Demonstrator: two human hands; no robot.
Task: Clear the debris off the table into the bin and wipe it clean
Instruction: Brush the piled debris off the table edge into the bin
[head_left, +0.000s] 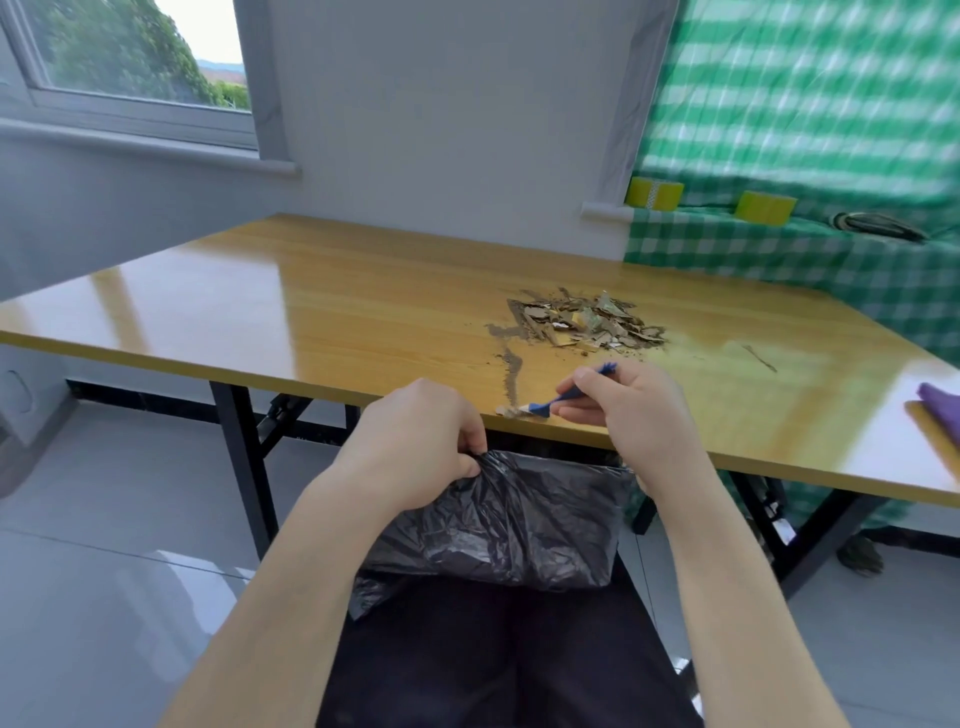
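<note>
Debris (587, 325) and cloth (943, 408) lie beyond left hand (415, 441) gripping bag (519, 519), right hand (634, 410) pinching brush (563, 397)

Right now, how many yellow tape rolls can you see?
2. One roll sits at the left edge of the checked cloth; the other roll sits right of it. Others may be hidden.

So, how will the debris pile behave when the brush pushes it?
The debris pile looks like thin, flat scraps, so probably light and apt to scatter. The dust trail suggests fine powder may smear behind the brush. The glossy table should let scraps slide easily.
</note>
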